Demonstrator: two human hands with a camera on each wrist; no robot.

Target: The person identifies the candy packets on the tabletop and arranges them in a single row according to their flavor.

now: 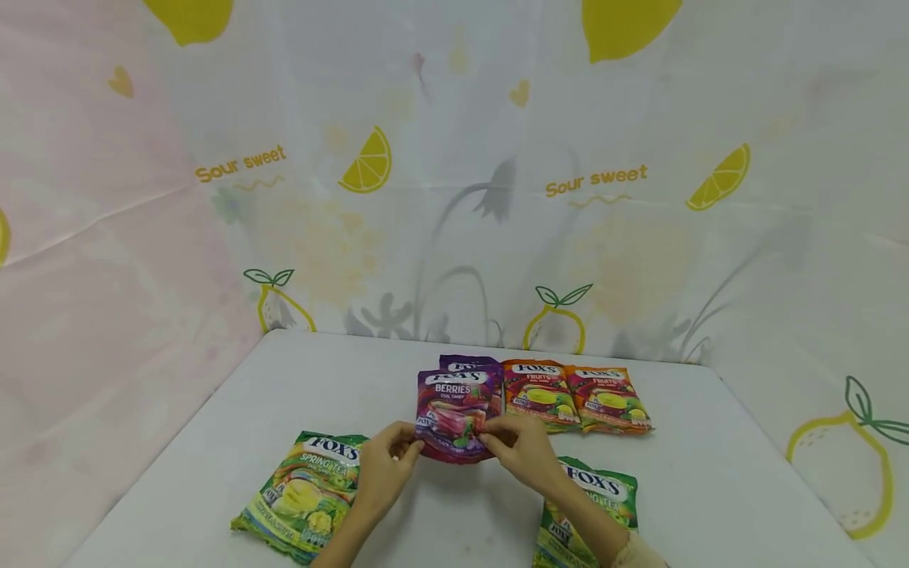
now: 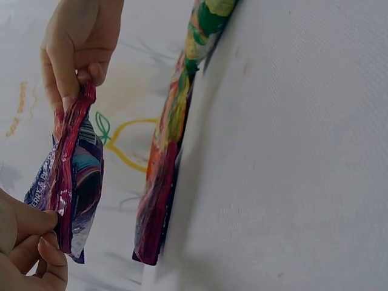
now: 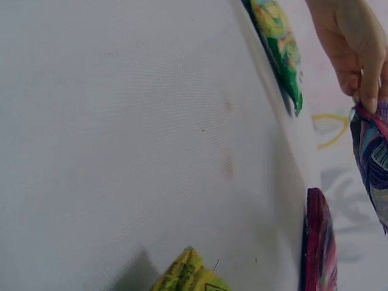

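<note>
Green Spring Tea pouches sit nearest: 1 at the left (image 1: pixel 307 495), flat on the white tabletop (image 1: pixel 710 489), 1 at the right (image 1: pixel 589 509) partly under the right forearm, its lower end cut off by the frame edge. Just past them both hands hold up the purple Berries pouch (image 1: pixel 457 416), lifted off the tabletop over its middle. Left hand (image 1: pixel 387 465) pinches the pouch's lower left edge, fingers curled on it; right hand (image 1: pixel 521 443) pinches the lower right edge the same way. Left wrist view shows the pouch edge-on, held only at 2 thin crimped seams.

Risk, as a judgement: a grip this thin on slick foil could slip, dropping the pouch. If the hands pull apart the seam may tear and spill candy. Lowered carelessly, it could shove the 2nd purple pouch (image 1: pixel 469 364) right behind it, or the 2 orange Fruits pouches (image 1: pixel 540 392) (image 1: pixel 609 398) beside that.

Hard to tell: the rear purple pouch is mostly hidden, label cut off. Small print is unreadable. Wrist views are tilted and show only slivers of packs. Cannot tell whether any pouch is opened.
</note>
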